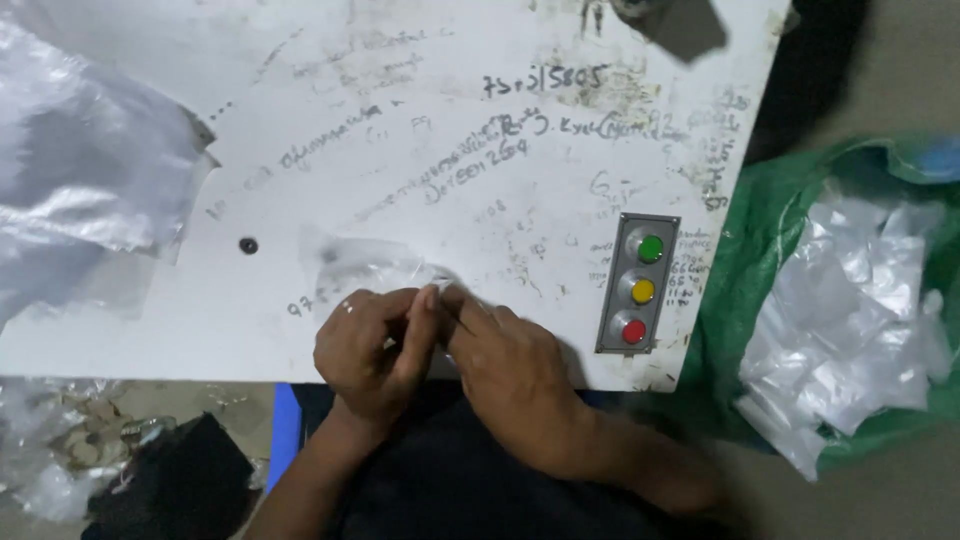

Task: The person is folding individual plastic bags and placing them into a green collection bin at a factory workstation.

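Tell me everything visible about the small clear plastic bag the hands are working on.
The small clear plastic bag is thin, see-through film, crinkled and catching glare, so its outline is faint and any contents cannot be made out. It lies flat on the white, scribbled-over table, near its front edge. Its near end is pinched between the fingertips of the left hand and the right hand, which meet over it. Nothing else touches it.
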